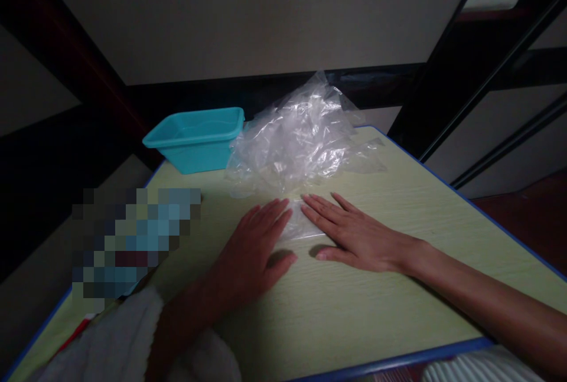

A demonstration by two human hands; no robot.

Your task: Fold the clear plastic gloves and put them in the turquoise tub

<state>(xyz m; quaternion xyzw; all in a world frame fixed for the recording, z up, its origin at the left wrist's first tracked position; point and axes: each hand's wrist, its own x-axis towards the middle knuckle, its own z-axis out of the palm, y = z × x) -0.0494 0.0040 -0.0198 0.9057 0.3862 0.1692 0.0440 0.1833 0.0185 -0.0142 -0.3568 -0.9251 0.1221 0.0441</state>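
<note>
A folded clear plastic bag (297, 225) lies flat on the light wooden table in front of me. My left hand (259, 243) rests palm down on its left side, fingers stretched out and thumb apart. From the right, my right hand (349, 231) lies flat over the bag's other side, its fingers spread. The middle of the bag shows between the two hands, while its ends are hidden under the fingers. Just beyond the fingertips sits a loose heap of crumpled clear plastic bags (301, 140).
A turquoise plastic basin (195, 140) stands at the back left, touching the heap. On the left lies a pixelated item (137, 243) that I cannot make out. The table (425, 305) has a blue edge, and a wall rises behind it.
</note>
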